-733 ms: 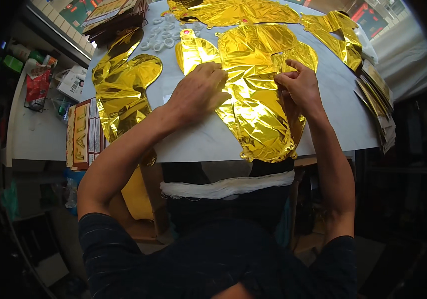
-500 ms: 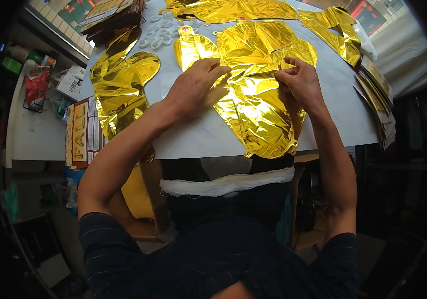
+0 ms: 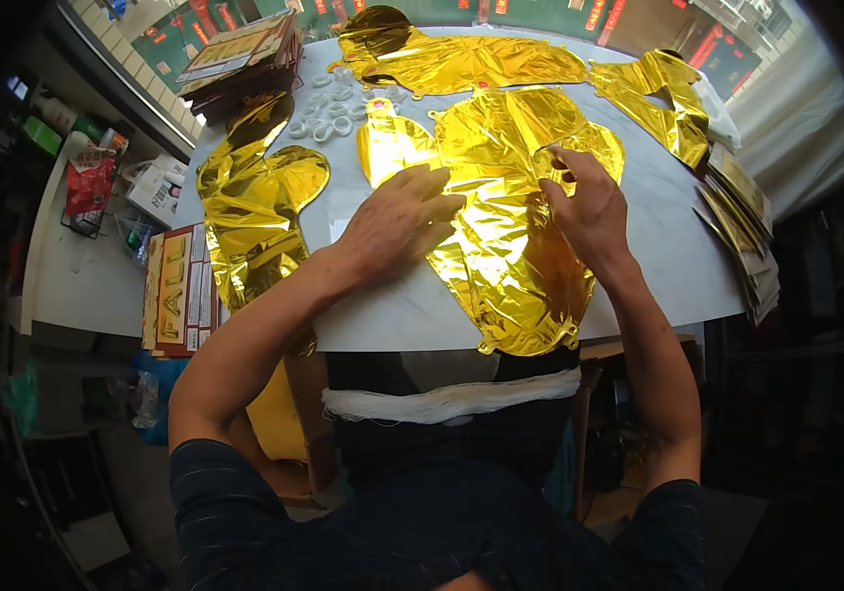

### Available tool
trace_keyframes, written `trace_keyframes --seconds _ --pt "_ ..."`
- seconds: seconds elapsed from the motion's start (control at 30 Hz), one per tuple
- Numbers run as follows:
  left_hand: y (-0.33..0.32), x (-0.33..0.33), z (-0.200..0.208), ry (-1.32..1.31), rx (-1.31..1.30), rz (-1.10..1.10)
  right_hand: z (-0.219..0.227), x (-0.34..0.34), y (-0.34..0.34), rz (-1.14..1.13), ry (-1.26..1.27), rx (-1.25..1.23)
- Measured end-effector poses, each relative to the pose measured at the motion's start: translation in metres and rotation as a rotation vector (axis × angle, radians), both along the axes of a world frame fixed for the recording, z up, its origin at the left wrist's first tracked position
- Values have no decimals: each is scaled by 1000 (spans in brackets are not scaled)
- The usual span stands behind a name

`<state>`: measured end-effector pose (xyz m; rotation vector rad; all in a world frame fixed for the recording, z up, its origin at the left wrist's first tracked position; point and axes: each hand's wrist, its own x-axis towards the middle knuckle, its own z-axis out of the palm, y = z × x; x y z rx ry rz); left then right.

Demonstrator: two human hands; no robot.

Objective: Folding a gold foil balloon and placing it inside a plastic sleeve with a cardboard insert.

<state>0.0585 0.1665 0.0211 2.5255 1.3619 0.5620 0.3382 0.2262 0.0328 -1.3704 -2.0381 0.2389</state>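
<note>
A flat, uninflated gold foil balloon (image 3: 516, 256) lies wrinkled on the pale table in front of me, with small tabs along its near edge. My left hand (image 3: 404, 219) rests at its left edge, fingers spread and nothing held in them. Over the balloon's right side is my right hand (image 3: 589, 205), its fingers curled and the thumb apart from the forefinger. The fingertips are close to the foil there. Beyond my left hand, a smaller gold foil lobe (image 3: 389, 143) carries a red spot at its top.
More flat gold balloons lie at the left (image 3: 257, 212), back (image 3: 471, 61) and right (image 3: 653, 98). Small translucent rings (image 3: 328, 113) cluster behind my left hand. Printed card packs (image 3: 245, 61) are stacked back left, and other packs (image 3: 737, 227) at the right edge. White string (image 3: 452, 398) hangs below the table edge.
The view has tilted upward, so the table sits lower in the picture. My right thumb has shifted slightly left over the foil; the left hand stays near the balloon's left edge.
</note>
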Motion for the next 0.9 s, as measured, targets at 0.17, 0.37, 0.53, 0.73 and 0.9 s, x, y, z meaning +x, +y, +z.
trace_keyframes --seconds 0.17,0.37,0.53,0.73,0.9 --pt "-2 1 0 38 48 8 1 -33 -1 389 -168 191" --pt "-5 6 0 79 62 41 -23 -37 10 443 -203 94" --pt "-7 8 2 93 60 81 -24 -38 8 428 -180 103" --pt "-7 7 3 64 38 71 -23 -25 21 432 -222 92" --pt "-5 6 3 81 7 76 -27 -23 20 424 -218 95"
